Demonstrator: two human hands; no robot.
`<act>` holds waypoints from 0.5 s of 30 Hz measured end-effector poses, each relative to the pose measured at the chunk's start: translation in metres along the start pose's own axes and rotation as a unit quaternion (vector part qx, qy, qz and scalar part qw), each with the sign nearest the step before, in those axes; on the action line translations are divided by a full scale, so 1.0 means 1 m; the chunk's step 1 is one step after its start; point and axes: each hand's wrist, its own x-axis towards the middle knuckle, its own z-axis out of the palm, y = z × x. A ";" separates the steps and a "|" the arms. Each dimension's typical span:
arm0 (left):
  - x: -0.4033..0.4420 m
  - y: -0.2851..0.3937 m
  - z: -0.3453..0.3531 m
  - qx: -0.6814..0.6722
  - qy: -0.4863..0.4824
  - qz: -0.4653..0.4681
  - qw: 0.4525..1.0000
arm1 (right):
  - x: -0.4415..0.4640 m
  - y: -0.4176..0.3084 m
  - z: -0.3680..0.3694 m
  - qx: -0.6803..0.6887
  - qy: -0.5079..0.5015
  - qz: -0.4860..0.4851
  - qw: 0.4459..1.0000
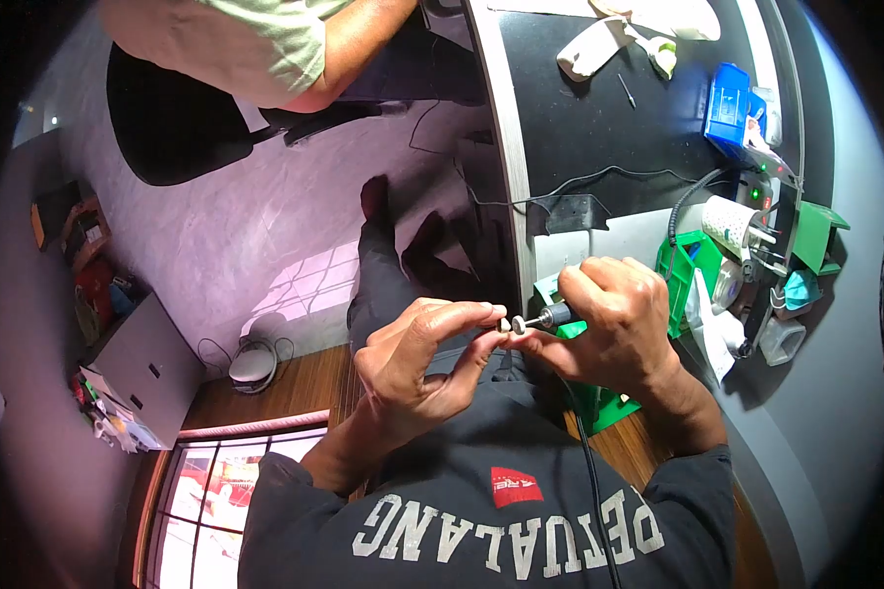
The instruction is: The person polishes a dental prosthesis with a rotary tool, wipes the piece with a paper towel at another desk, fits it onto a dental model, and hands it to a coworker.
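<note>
The wearer's dark shirt (462, 491) is nearest, just below the power tool (558, 314), with a black cord (593, 481) hanging down its front. The right hand (619, 319) has its grip closed around the tool's body. On the left side of the tool, the left hand (413, 358) has its grip pinched on a small piece (504, 325), held at the ends of the thumb and fingers. The piece sits right by the round disc (519, 325) on the tool's tip; whether the two touch, I cannot tell.

Fingers of both hands lie very near that disc, so if it spins, a small slip could scrape skin. The piece gives little to hold and could be flung loose if the disc catches its edge. With nothing visible bracing it except fingers, any wobble of either hand might spoil an even contact. The cord, below the tool and loose across the shirt, could snag and tug; its joint with the tool is hidden. Beyond the tool stands the counter (599, 137), carrying a pen (627, 90).
</note>
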 end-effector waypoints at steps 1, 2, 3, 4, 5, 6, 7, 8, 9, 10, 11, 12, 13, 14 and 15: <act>0.000 0.000 -0.001 0.006 -0.006 0.002 1.000 | 0.000 0.000 0.000 0.003 0.002 -0.004 1.000; 0.001 0.001 -0.001 0.012 -0.011 0.003 1.000 | 0.001 0.000 0.000 0.005 0.004 -0.007 1.000; 0.001 0.001 -0.002 0.018 -0.016 0.005 1.000 | 0.001 0.000 0.000 0.007 0.005 -0.011 1.000; 0.001 0.001 -0.001 0.021 -0.011 0.007 1.000 | 0.001 -0.001 0.000 0.001 -0.001 -0.006 1.000; 0.001 0.001 0.000 0.025 -0.006 0.008 1.000 | 0.001 -0.002 -0.001 -0.004 -0.008 -0.001 1.000; 0.000 0.001 0.001 0.029 -0.001 0.010 1.000 | 0.000 -0.003 -0.001 -0.009 -0.014 0.004 1.000; 0.001 0.000 0.001 0.034 -0.001 0.012 0.999 | 0.000 -0.003 -0.001 -0.010 -0.014 0.008 1.000; 0.000 0.000 0.001 0.038 0.000 0.014 0.999 | 0.000 -0.003 -0.002 -0.011 -0.014 0.013 1.000; 0.000 0.001 0.001 0.043 0.000 0.016 0.999 | 0.000 -0.003 -0.002 -0.012 -0.014 0.018 1.000; 0.001 0.001 0.001 0.047 0.001 0.022 0.999 | 0.000 -0.003 -0.001 -0.010 -0.013 0.016 1.000; 0.001 0.001 0.001 0.050 0.001 0.027 0.998 | 0.000 -0.004 -0.001 -0.009 -0.012 0.014 1.000; 0.002 0.001 0.001 0.054 0.000 0.033 0.998 | 0.000 -0.004 -0.001 -0.008 -0.011 0.012 1.000; 0.001 0.000 0.001 0.052 0.003 0.032 0.998 | 0.000 -0.004 -0.002 -0.011 -0.014 0.018 1.000; 0.000 0.000 0.001 0.051 0.005 0.029 0.998 | -0.001 -0.004 -0.002 -0.012 -0.017 0.022 1.000; -0.001 -0.001 0.001 0.050 0.007 0.027 0.998 | -0.001 -0.005 -0.002 -0.014 -0.020 0.027 0.999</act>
